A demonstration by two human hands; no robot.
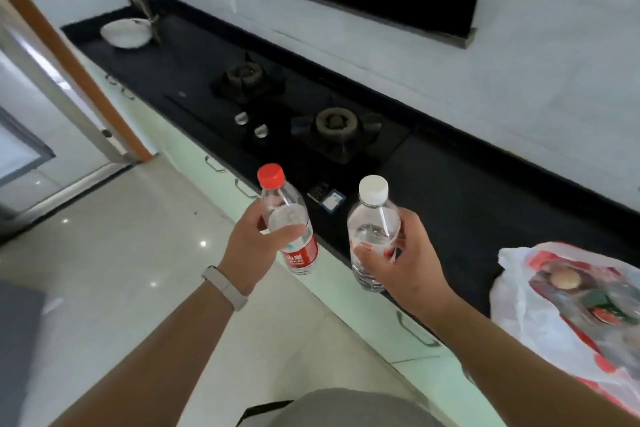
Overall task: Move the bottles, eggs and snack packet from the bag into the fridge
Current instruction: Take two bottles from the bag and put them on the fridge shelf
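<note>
Bottles in both fists: the left hand [251,236] is wrapped round a red-capped bottle [289,222], the right hand [403,262] round a white-capped bottle [372,229], both upright over the counter's [460,204] front edge; the plastic bag [568,315] sits at its right end, an egg [565,279] showing inside

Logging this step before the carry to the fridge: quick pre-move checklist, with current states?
1. Left hand gripping the clear plastic bottle with red cap and red label: ok.
2. Right hand gripping the clear plastic bottle with white cap: ok.
3. Both caps on: ok; sealed tight: cannot tell.
4. Fridge in view, door open: cannot tell.
5. Red-and-white plastic bag resting on the black countertop, items remaining inside: ok.
</note>
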